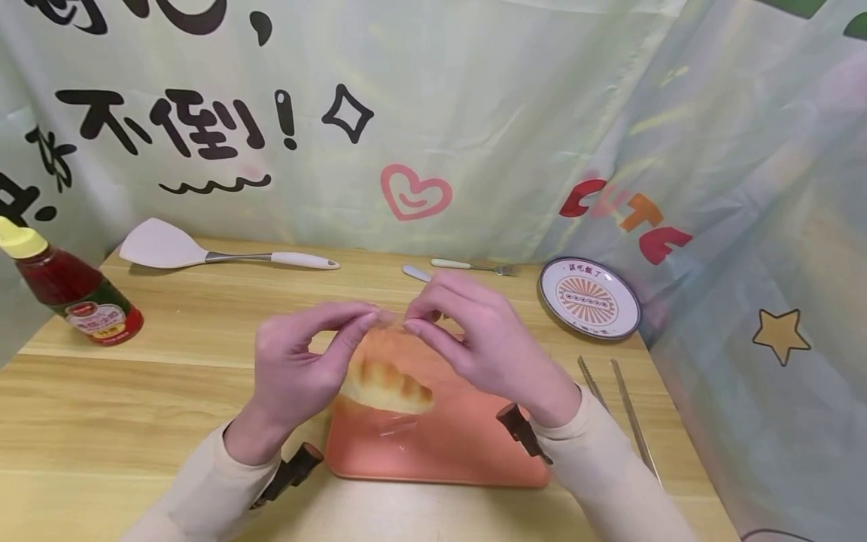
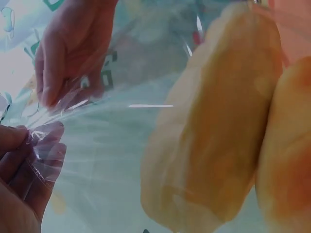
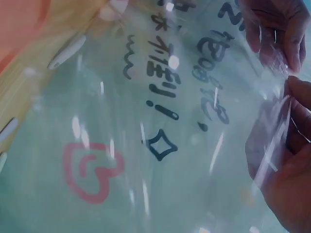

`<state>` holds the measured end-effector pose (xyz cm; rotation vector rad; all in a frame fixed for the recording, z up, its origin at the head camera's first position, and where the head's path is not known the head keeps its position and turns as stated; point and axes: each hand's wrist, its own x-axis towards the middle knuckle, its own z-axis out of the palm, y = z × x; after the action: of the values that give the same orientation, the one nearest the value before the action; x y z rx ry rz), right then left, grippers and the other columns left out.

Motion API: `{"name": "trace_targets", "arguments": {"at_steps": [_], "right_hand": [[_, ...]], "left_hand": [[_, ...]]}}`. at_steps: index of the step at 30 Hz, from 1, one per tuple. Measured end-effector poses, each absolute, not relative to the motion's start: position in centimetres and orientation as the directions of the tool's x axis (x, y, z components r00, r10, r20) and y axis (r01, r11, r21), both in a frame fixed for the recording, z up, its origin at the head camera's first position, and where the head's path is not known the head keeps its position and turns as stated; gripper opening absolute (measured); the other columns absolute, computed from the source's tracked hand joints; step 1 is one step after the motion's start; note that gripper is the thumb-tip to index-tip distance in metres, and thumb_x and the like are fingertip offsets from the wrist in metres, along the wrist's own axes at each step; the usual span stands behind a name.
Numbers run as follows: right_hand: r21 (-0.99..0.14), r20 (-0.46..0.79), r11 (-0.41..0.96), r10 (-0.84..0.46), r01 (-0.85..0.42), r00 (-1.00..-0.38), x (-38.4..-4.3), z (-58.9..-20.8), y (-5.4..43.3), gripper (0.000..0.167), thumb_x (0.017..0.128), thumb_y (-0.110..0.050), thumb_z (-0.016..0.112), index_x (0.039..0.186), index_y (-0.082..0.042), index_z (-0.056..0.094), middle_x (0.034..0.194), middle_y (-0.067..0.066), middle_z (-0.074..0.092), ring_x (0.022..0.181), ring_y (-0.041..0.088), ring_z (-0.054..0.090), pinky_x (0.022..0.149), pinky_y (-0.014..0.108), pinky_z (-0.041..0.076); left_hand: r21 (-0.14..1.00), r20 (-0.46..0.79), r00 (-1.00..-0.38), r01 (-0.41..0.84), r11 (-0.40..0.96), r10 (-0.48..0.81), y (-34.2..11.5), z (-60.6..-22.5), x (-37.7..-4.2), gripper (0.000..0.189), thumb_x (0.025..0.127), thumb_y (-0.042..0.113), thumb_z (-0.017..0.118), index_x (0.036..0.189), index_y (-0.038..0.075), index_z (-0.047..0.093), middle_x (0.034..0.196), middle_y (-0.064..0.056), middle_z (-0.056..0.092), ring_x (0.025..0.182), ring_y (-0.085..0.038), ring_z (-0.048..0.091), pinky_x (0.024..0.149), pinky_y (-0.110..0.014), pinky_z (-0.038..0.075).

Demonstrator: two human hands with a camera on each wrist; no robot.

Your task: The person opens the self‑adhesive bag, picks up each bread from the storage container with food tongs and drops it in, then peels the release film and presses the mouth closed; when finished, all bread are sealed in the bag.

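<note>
A clear plastic bag (image 2: 116,145) with bread rolls (image 2: 218,121) in it is stretched up between both hands over a pink cutting board (image 1: 440,459). With thumb and fingers, my left hand (image 1: 305,361) pinches the bag's upper edge. My right hand (image 1: 481,331) pinches the same edge a short way to the right, its fingertips close to the left ones. Two golden-brown rolls lie side by side in the left wrist view; in the head view the bread (image 1: 386,388) shows below the hands. See-through film (image 3: 194,165) fills most of the right wrist view.
A ketchup bottle (image 1: 84,293) stands at the left. Along the back lie a white spatula (image 1: 237,256), a small knife (image 1: 416,273) partly behind the right hand, and a fork (image 1: 474,266). A patterned plate (image 1: 589,297) and metal tongs (image 1: 633,414) are on the right. Printed cloth (image 1: 501,113) hangs behind.
</note>
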<state>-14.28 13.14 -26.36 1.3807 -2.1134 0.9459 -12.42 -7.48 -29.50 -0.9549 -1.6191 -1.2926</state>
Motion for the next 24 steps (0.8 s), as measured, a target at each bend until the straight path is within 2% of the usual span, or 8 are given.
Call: {"name": "trace_targets", "arguments": {"at_steps": [4, 8, 10, 12, 18, 24], "right_hand": [[-0.327, 0.669, 0.261, -0.615, -0.908, -0.417, -14.4, -26.6, 13.9, 0.004, 0.094, -0.009, 0.069, 0.091, -0.008, 0.066, 0.084, -0.004, 0.057, 0.08, 0.008, 0.056, 0.071, 0.018, 0.046], [-0.357, 0.655, 0.273, -0.608, -0.893, -0.448, -14.5, -27.0, 14.7, 0.012, 0.087, 0.0, 0.073, 0.091, -0.01, 0.067, 0.083, -0.005, 0.057, 0.078, 0.007, 0.056, 0.069, 0.017, 0.046], [-0.372, 0.648, 0.28, -0.605, -0.885, -0.463, -14.5, -27.1, 15.0, 0.008, 0.089, -0.004, 0.072, 0.09, -0.01, 0.067, 0.083, -0.005, 0.057, 0.078, 0.007, 0.056, 0.069, 0.017, 0.047], [-0.381, 0.646, 0.284, -0.599, -0.88, -0.473, -14.5, -27.2, 15.4, 0.004, 0.093, -0.01, 0.07, 0.09, -0.01, 0.067, 0.083, -0.005, 0.057, 0.077, 0.007, 0.055, 0.068, 0.018, 0.047], [-0.401, 0.639, 0.301, -0.585, -0.865, -0.5, -14.6, -27.5, 16.3, 0.018, 0.099, -0.024, 0.062, 0.089, -0.009, 0.067, 0.083, -0.004, 0.058, 0.076, 0.008, 0.054, 0.066, 0.019, 0.047], [-0.399, 0.624, 0.334, -0.584, -0.854, -0.52, -14.3, -27.9, 17.3, 0.005, 0.094, -0.01, 0.068, 0.09, -0.01, 0.066, 0.086, -0.004, 0.059, 0.075, 0.008, 0.053, 0.065, 0.018, 0.045]], "left_hand": [[0.383, 0.917, -0.394, 0.913, 0.141, 0.06, -7.7, -29.4, -12.5, 0.02, 0.094, 0.013, 0.068, 0.085, -0.003, 0.074, 0.08, -0.009, 0.074, 0.07, -0.016, 0.071, 0.066, -0.019, 0.055], [0.419, 0.905, -0.424, 0.903, 0.095, 0.046, -7.8, -29.5, -12.5, 0.007, 0.089, 0.001, 0.07, 0.086, -0.004, 0.073, 0.08, -0.011, 0.074, 0.071, -0.017, 0.072, 0.068, -0.022, 0.056], [0.43, 0.9, -0.434, 0.9, 0.073, 0.041, -7.9, -29.5, -12.6, 0.003, 0.085, -0.006, 0.071, 0.087, -0.005, 0.073, 0.081, -0.013, 0.073, 0.072, -0.018, 0.072, 0.069, -0.023, 0.056], [0.437, 0.898, -0.439, 0.898, 0.055, 0.039, -8.0, -29.6, -12.6, 0.006, 0.083, -0.01, 0.07, 0.087, -0.006, 0.072, 0.081, -0.013, 0.073, 0.074, -0.018, 0.072, 0.067, -0.021, 0.055], [0.46, 0.888, -0.46, 0.887, -0.029, 0.013, -8.1, -29.6, -12.8, 0.009, 0.081, -0.016, 0.068, 0.087, -0.01, 0.071, 0.082, -0.016, 0.073, 0.076, -0.019, 0.073, 0.057, -0.017, 0.047], [0.49, 0.872, -0.49, 0.87, -0.044, 0.018, -8.2, -29.7, -12.7, 0.01, 0.081, -0.016, 0.067, 0.088, -0.009, 0.071, 0.081, -0.016, 0.073, 0.076, -0.019, 0.072, 0.052, -0.017, 0.043]]}}
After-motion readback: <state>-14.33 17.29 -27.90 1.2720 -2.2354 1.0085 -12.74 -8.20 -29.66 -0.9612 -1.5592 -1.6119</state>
